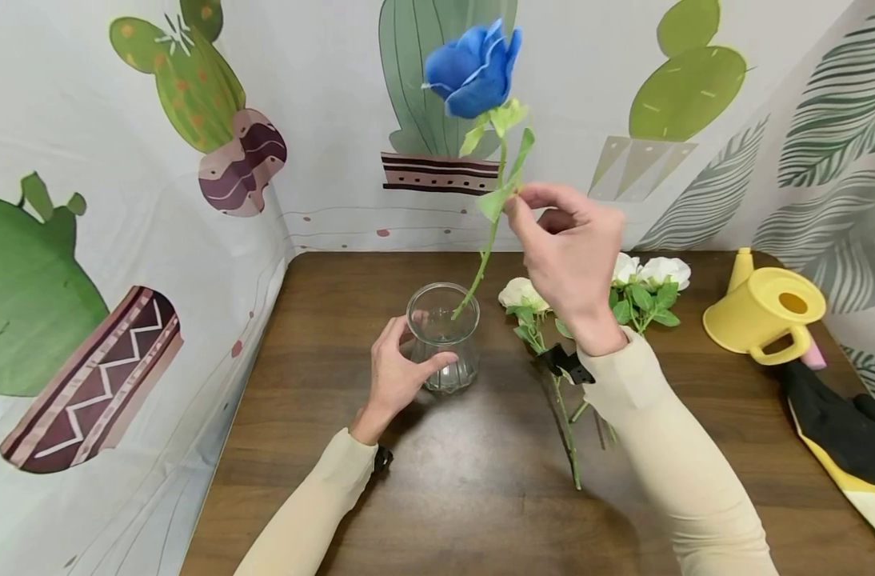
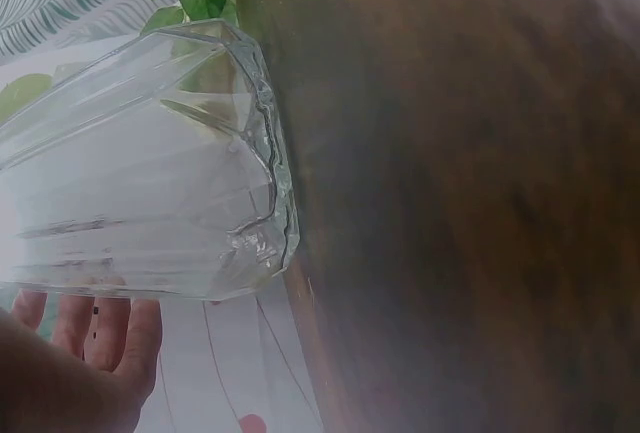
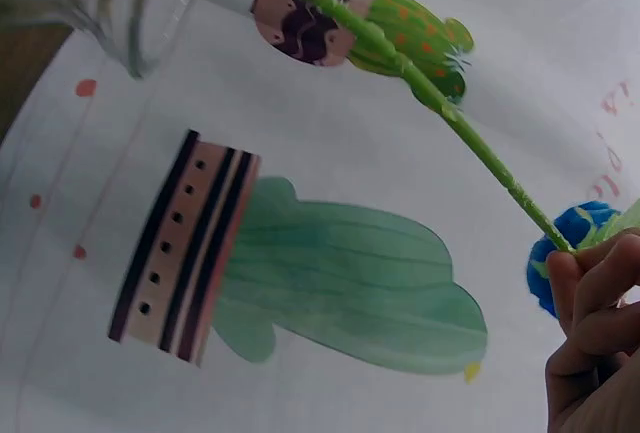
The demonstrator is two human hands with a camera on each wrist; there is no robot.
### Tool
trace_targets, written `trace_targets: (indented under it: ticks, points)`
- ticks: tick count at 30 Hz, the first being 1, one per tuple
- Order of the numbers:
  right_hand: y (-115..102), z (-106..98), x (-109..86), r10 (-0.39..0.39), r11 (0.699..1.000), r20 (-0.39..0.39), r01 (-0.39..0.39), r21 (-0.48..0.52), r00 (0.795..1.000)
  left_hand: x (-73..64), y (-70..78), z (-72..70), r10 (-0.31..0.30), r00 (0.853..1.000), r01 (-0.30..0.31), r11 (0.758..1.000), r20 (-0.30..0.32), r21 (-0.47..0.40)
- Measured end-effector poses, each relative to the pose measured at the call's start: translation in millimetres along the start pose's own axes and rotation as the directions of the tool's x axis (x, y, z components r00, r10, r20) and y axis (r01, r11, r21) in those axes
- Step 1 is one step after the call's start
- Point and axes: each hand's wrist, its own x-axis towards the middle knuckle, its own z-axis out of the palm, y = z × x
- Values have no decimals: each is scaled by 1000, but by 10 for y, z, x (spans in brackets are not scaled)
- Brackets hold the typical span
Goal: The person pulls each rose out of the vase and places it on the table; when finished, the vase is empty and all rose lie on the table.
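Observation:
A blue rose (image 1: pixel 473 74) with a green stem leans in the head view, its bloom upward. My right hand (image 1: pixel 576 252) pinches the stem near a leaf, thumb against fingertips. The stem's lower tip sits at the mouth of a clear ribbed glass vase (image 1: pixel 448 370), which stands upright on the table. Around the vase's left side my left hand (image 1: pixel 397 368) holds it, thumb across the front and fingers partly hidden behind. In the left wrist view the fingers (image 2: pixel 105 333) lie along the glass. The right wrist view shows the green stem (image 3: pixel 440 103) running from the fingers toward the vase rim.
White roses (image 1: pixel 524 294) with leafy stems lie on the brown table (image 1: pixel 481 512), partly behind the right arm. A yellow watering can (image 1: pixel 761 312) stands at the right, near a black and yellow glove (image 1: pixel 848 432). A cactus-print cloth (image 1: pixel 322 120) hangs behind.

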Motion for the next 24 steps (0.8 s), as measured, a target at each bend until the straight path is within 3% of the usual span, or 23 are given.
trace_targets:
  ticks: [8, 12, 19, 24]
  points:
    - [-153, -210, 104, -5, 1000, -120, 5, -2, 993, -3, 12, 3, 12, 1000, -12, 1000, -9, 18]
    - [-195, -341, 104, 3, 999, -133, -8, -39, 991, -5, -1, 6, 7, 1000, -7, 1000, -13, 23]
    - [-165, -560, -7, 36, 991, -57, -43, -124, 998, -3, -22, 5, 9, 1000, -9, 1000, -7, 18]
    - [-16, -661, -201, 155, 964, 22, -147, -221, 988, -2, -17, 6, 4, 1000, -4, 1000, 0, 20]
